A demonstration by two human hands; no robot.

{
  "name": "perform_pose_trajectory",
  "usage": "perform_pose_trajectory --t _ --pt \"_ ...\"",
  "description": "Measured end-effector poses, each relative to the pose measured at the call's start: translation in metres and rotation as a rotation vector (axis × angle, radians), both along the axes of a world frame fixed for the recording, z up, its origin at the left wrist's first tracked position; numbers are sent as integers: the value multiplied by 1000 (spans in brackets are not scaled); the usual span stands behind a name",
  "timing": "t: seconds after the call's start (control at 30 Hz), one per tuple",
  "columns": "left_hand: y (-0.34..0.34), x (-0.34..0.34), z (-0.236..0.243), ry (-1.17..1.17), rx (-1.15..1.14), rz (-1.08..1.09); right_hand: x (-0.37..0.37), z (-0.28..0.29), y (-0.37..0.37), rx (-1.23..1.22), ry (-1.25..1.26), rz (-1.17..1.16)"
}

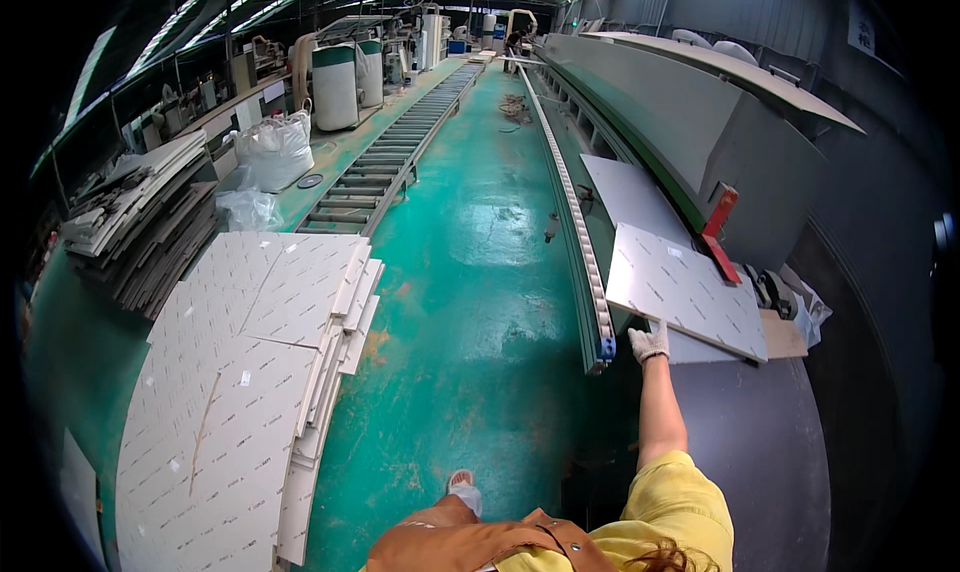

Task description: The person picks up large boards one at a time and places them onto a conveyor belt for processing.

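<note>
Boards (240, 422) piled on the left seem left to do, while one white board (685, 290) is up on the right, my right hand (650, 343) touching it, maybe gripping, my left hand unseen.

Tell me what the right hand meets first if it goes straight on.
Probably the near edge of the upper white panel; the gloved right hand already seems to be touching it, though exact depth is unclear from this view.
</note>
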State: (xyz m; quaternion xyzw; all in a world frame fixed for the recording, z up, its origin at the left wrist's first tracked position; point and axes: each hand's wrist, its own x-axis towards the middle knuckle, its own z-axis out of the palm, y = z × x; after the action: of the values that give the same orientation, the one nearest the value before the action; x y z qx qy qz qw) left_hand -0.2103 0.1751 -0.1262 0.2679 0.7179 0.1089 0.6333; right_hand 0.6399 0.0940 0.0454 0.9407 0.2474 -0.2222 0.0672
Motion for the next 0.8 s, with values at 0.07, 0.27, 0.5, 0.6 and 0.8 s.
perform_pose_trajectory --t 0.07,0.27,0.5,0.6,0.8 --pt "50 43 1 -36 51 -26 36 -4 27 -1216 -602 675" --pt "228 202 23 -156 258 -241 131 -71 64 -2699 -1188 1519" --pt "266 399 113 -150 375 -515 97 -34 16 -2897 -1069 1434" --pt "205 512 157 -362 334 -707 31 6 -60 -2951 -1051 1346" --pt "34 707 219 -899 116 -900 -91 38 -183 -2953 -1054 1585"
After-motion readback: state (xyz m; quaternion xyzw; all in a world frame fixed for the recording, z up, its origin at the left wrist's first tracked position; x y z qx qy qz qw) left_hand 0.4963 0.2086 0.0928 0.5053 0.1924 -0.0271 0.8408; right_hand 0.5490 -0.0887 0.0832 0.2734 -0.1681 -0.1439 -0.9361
